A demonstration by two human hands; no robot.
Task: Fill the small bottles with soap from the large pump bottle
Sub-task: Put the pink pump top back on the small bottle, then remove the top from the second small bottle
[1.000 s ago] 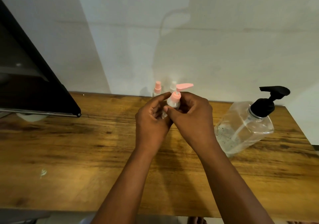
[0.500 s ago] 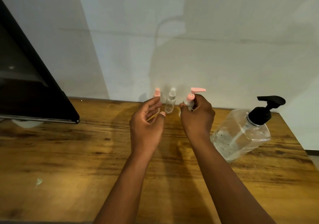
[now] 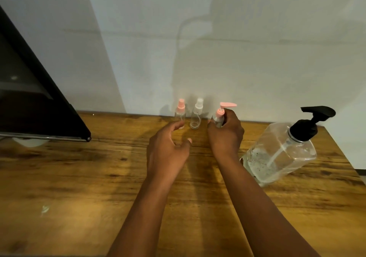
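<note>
Since a second ago, right hand (image 3: 225, 136) carried the small pump bottle (image 3: 219, 116) to the table's (image 3: 79, 177) back edge, fingers wrapped around it; left hand (image 3: 168, 148) hangs loose, empty.

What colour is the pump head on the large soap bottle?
Black, on the pump head of the clear large bottle; the head view shows it.

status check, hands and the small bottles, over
Right hand grips small clear bottle with pink pump top by the wall. Left hand open, empty. Large clear pump bottle with black head untouched at right. Nothing in the way.
</note>
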